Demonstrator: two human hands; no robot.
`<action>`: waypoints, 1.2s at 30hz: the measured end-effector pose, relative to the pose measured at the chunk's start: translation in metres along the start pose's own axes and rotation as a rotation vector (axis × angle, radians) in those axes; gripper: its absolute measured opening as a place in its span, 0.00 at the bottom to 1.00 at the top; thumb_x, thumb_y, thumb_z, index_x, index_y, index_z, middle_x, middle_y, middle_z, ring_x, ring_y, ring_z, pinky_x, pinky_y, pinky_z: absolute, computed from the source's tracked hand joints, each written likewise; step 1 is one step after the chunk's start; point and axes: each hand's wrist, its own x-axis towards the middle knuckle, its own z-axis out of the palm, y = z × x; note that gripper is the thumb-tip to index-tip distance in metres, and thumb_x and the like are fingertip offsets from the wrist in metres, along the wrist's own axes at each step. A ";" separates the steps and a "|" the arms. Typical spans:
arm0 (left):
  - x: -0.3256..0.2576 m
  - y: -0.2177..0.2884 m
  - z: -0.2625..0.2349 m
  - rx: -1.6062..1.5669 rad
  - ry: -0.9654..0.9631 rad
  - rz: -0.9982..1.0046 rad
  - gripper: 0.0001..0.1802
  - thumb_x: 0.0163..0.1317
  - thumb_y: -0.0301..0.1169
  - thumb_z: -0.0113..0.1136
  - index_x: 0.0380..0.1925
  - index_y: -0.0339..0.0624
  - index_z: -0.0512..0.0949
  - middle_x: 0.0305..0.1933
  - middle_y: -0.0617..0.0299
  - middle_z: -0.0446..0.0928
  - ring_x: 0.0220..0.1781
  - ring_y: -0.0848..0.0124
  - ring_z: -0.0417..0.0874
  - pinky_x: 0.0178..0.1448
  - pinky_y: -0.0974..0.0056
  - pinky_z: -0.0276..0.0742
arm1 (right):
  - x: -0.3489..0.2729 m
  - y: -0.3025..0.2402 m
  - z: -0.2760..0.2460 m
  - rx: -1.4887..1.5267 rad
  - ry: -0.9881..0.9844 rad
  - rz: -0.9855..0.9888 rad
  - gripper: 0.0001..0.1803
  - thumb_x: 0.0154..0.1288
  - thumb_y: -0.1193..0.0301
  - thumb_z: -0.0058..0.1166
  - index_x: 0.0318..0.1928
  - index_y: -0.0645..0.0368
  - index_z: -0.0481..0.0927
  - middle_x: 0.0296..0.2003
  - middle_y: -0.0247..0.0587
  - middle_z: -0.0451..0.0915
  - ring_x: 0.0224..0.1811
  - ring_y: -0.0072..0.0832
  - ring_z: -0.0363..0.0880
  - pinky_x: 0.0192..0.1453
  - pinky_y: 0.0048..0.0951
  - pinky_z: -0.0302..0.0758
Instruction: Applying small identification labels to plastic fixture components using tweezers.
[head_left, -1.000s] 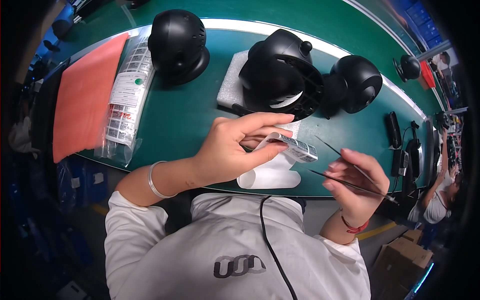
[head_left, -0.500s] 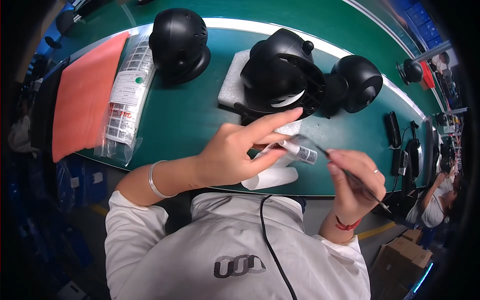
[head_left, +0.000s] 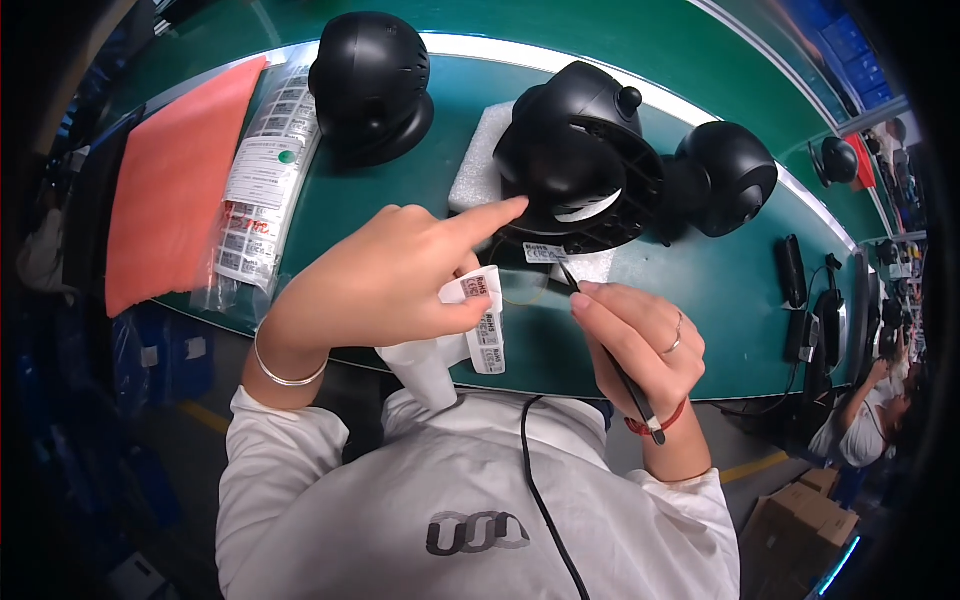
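Observation:
My left hand [head_left: 385,275] pinches a strip of printed white labels [head_left: 487,335] on its backing paper, which curls down toward my lap. Its index finger reaches out to the middle black rounded device [head_left: 560,160], seeming to touch its edge. The device lies tilted, its ribbed base ring facing me. In my right hand [head_left: 648,340], closed pen-like, are dark tweezers [head_left: 628,380]. A single small label [head_left: 543,253] is at their tips, just in front of the base ring; whether it touches the ring I cannot tell.
White foam [head_left: 478,160] lies under the middle device. Similar black devices stand left [head_left: 365,85] and right [head_left: 728,180]. Farther left are a bagged stack of label sheets [head_left: 258,180] and an orange sheet [head_left: 180,185]. Black cabled items [head_left: 790,270] lie at the right edge.
My left hand has drawn the label strip left and toward me. My right hand has moved left, and the tweezers now hold a single label off the strip, close to the device.

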 end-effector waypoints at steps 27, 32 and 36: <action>0.002 -0.004 0.003 0.016 0.020 0.060 0.39 0.46 0.25 0.65 0.63 0.35 0.68 0.19 0.54 0.78 0.14 0.65 0.73 0.24 0.68 0.70 | -0.005 -0.005 0.031 0.140 0.150 0.367 0.11 0.49 0.85 0.65 0.36 0.67 0.83 0.35 0.47 0.85 0.34 0.36 0.85 0.40 0.26 0.80; 0.003 -0.001 0.002 0.019 -0.008 0.030 0.39 0.46 0.25 0.65 0.63 0.35 0.69 0.20 0.53 0.79 0.14 0.64 0.74 0.25 0.68 0.71 | -0.006 -0.011 0.022 0.413 0.180 0.577 0.12 0.49 0.86 0.65 0.37 0.68 0.84 0.35 0.49 0.85 0.37 0.35 0.85 0.42 0.26 0.79; 0.002 -0.001 0.003 0.002 0.010 0.042 0.38 0.46 0.25 0.65 0.63 0.38 0.69 0.20 0.54 0.79 0.16 0.64 0.77 0.26 0.68 0.72 | -0.001 -0.009 0.021 0.196 0.148 0.335 0.12 0.46 0.85 0.64 0.35 0.68 0.83 0.35 0.47 0.84 0.34 0.35 0.84 0.39 0.25 0.79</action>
